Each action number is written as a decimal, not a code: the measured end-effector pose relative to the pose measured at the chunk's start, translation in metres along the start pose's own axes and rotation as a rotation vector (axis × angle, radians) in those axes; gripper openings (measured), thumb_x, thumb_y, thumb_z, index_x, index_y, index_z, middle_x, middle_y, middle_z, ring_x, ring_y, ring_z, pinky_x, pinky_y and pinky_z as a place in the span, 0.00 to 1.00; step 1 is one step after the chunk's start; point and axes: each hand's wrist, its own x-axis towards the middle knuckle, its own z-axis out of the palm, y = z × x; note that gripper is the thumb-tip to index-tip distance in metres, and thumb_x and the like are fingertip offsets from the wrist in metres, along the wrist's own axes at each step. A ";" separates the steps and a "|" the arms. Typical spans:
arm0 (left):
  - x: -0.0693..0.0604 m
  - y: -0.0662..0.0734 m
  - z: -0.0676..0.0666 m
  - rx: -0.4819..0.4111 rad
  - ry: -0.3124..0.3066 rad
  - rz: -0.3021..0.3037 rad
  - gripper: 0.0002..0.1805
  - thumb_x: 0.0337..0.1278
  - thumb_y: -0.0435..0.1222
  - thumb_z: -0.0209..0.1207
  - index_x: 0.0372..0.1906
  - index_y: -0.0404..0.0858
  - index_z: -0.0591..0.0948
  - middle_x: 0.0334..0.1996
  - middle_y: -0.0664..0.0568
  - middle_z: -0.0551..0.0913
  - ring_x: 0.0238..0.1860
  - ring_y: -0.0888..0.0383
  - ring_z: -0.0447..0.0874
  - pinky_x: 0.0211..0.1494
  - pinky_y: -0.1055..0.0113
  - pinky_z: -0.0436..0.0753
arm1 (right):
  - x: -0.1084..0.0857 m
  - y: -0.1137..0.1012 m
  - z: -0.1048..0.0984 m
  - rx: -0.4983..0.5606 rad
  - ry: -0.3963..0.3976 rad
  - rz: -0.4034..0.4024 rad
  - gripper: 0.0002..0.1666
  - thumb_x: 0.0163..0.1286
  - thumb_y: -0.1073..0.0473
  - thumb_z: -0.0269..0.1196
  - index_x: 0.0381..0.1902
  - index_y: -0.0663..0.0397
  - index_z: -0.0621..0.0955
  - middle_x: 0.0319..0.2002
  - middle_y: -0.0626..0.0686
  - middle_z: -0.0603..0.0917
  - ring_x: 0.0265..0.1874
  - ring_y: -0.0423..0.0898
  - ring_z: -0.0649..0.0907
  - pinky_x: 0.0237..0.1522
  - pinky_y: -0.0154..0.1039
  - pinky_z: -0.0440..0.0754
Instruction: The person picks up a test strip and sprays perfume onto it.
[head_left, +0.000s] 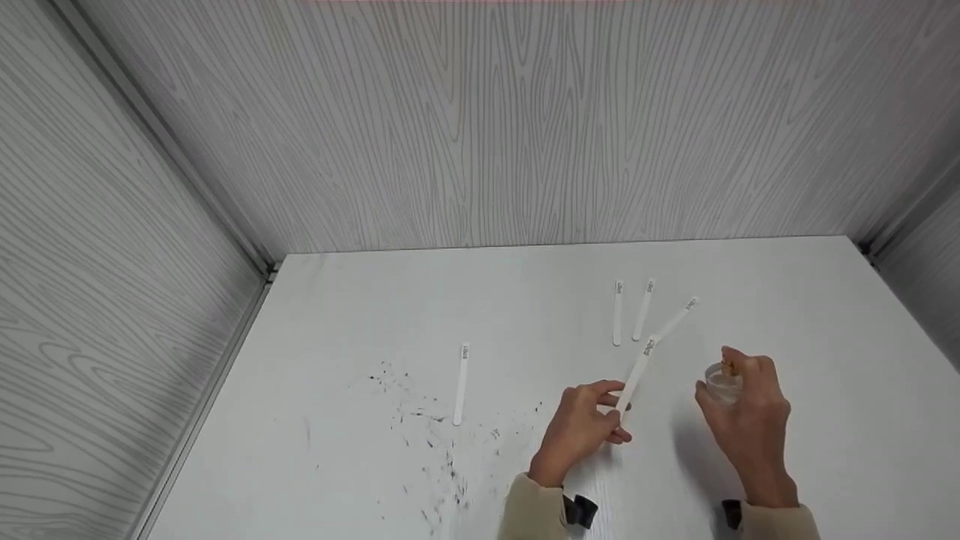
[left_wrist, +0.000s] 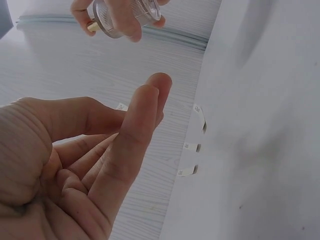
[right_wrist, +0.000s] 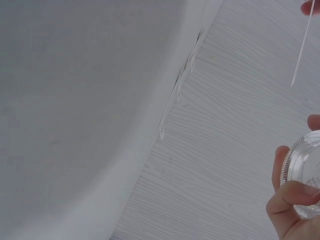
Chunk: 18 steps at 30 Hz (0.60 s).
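Note:
My left hand (head_left: 579, 426) pinches a white paper test strip (head_left: 637, 375) between thumb and fingers near its lower end. The strip slants up and right, with small dark print at its top. In my right hand (head_left: 754, 420) is a small round clear perfume bottle (head_left: 721, 385), gripped above the table to the right of the strip. The left wrist view shows the bottle's ribbed side (left_wrist: 145, 11) and a gold-coloured top (left_wrist: 93, 26) by a fingertip. Strip and bottle are apart. The right wrist view shows the held strip (right_wrist: 303, 47) nearly edge-on.
Farther back on the white table (head_left: 337, 315) lie three similar strips: the left one (head_left: 618, 311), the middle one (head_left: 643, 309) and a slanted one (head_left: 675, 321). Another strip (head_left: 461, 384) lies left of my left hand, beside dark specks. Panels wall the back and sides.

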 end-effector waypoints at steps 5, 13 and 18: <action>0.000 0.000 0.000 0.008 0.000 -0.001 0.23 0.60 0.17 0.54 0.62 0.27 0.79 0.46 0.39 0.87 0.26 0.52 0.90 0.31 0.69 0.87 | -0.001 0.000 0.000 0.002 -0.010 -0.001 0.34 0.42 0.85 0.70 0.50 0.69 0.75 0.38 0.69 0.75 0.35 0.70 0.83 0.29 0.71 0.81; -0.001 0.000 0.000 0.004 0.002 -0.005 0.23 0.60 0.17 0.54 0.62 0.27 0.78 0.46 0.40 0.87 0.26 0.52 0.90 0.31 0.69 0.87 | -0.002 0.002 0.000 0.002 -0.013 -0.037 0.34 0.42 0.83 0.71 0.50 0.68 0.76 0.38 0.66 0.76 0.34 0.65 0.83 0.39 0.30 0.82; -0.001 0.000 -0.001 -0.003 0.005 -0.009 0.24 0.60 0.17 0.54 0.62 0.27 0.79 0.46 0.41 0.87 0.26 0.52 0.90 0.31 0.69 0.88 | -0.002 0.002 0.000 0.006 -0.019 -0.035 0.33 0.43 0.83 0.70 0.49 0.69 0.75 0.37 0.67 0.76 0.33 0.64 0.82 0.37 0.39 0.84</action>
